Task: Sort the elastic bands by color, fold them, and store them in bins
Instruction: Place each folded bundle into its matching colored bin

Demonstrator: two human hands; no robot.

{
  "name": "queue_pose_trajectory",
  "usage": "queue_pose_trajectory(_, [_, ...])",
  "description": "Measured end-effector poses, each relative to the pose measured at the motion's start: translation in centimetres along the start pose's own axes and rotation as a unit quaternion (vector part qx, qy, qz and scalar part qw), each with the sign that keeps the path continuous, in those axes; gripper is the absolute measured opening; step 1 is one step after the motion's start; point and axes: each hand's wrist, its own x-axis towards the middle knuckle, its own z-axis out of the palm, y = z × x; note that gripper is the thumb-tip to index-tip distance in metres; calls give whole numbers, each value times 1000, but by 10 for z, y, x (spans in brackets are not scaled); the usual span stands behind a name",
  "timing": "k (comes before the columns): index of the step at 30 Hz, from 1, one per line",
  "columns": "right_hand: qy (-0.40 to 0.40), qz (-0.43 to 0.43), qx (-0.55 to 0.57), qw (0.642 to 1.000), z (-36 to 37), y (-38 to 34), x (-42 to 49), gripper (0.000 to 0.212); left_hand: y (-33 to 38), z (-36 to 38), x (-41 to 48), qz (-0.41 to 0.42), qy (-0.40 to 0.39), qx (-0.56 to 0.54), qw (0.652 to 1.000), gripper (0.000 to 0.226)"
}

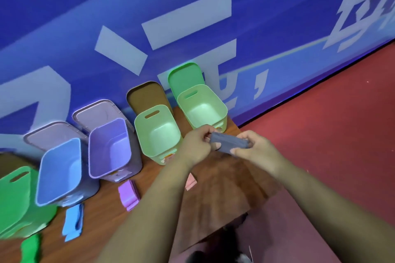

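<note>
We logged both hands at centre-right of the frame, above the right end of the wooden table (pixel 213 194). The left hand (pixel 195 145) and the right hand (pixel 256 151) each pinched one end of a slate-grey band (pixel 228 143), fingers curled round it, thumbs on the near edge. The band ran flat between the two hands, off the table, just in front of the rightmost bin. We could not tell whether it was doubled over.

Five open bins stood in a row along the back of the table, from lower left up to centre: a bright green bin (pixel 12 198) at the left edge, a blue bin (pixel 55 177), a purple bin (pixel 106 151), a pale green bin (pixel 154 136), and a second pale green bin (pixel 203 109) nearest the hands.

Lids leaned on the wall behind them: a lavender lid (pixel 51 134) behind the blue bin, another lavender lid (pixel 94 111) behind the purple one, a brown lid (pixel 147 94), and a green lid (pixel 184 74).

Sorted bands lay on the table in front of the bins. A green band (pixel 31 247) sat at lower left, blurred. Blue bands (pixel 72 224) lay before the blue bin and purple bands (pixel 128 195) before the purple bin. A pink band (pixel 190 181) was just beside the left forearm, partly hidden.

A blue wall (pixel 64 17) with large pale characters filled the top of the frame, and red floor (pixel 331 124) filled the right.
</note>
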Motion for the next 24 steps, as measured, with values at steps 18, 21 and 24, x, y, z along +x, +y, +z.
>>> queue_pose_trajectory(18, [-35,-65,-179,981,24,-104,121,30,-25,-47,53,-60,2,21,998,32])
queue_pose_trajectory(21, [-51,-72,-234,968,28,-115,131,32,-30,-51,62,-56,-25,7,998,29])
queue_pose_trajectory(24, [-63,-93,-287,951,32,-122,142,29,-37,-55,68,-65,-46,-5,997,43])
